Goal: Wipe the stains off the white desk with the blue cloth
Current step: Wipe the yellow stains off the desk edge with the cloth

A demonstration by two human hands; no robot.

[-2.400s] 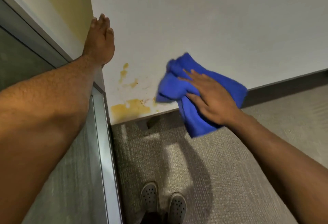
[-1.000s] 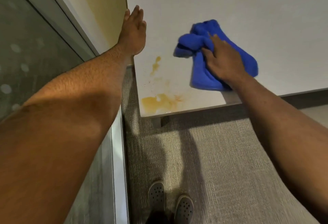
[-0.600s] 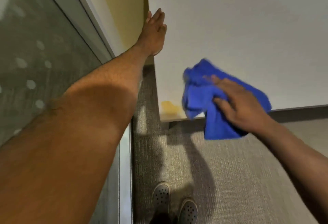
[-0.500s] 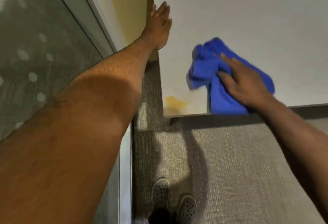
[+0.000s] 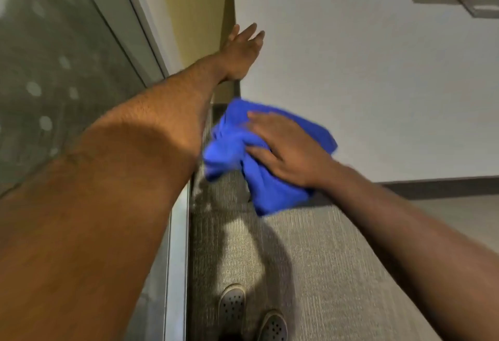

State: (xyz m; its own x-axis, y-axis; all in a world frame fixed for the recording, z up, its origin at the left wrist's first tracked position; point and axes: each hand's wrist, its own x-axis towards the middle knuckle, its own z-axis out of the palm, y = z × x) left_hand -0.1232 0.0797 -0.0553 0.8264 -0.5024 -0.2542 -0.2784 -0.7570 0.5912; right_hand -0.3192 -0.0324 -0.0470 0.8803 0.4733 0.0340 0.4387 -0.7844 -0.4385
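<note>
- Glass partition (image 5: 54, 70): occupies the far left of the view, beside a yellow wall strip; it takes no part in the task.
- Left hand (image 5: 240, 54): released, fingers extended and flat, resting on the left edge of the white worktop (image 5: 364, 84), well beyond the cloth. It grasps nothing. Judged function: bracing the body.
- Blue cloth (image 5: 232, 146): bunched, lying over the near-left corner of the worktop. Its left part overhangs the left edge and its lower part hangs past the front edge above the carpet (image 5: 310, 273). Its long axis runs roughly from upper left to lower right, along the line of the right forearm.
- Right hand (image 5: 286, 149): pressed palm-down on the cloth, fingers spread and pointing left, pinning the cloth against the worktop rather than clenching it. The image is motion-blurred here.
- Stains: none visible at this moment. The corner is covered by cloth and hand, so its condition cannot be determined.
- Governing relation: the cloth lies directly under the right hand, with the bare worktop extending away to the right and beyond. The right hand is the nearer and the working hand. Judged next requirement: draw the cloth back onto the surface and check the corner.
- Shoes (image 5: 251, 311): visible at the bottom, on the carpet.
</note>
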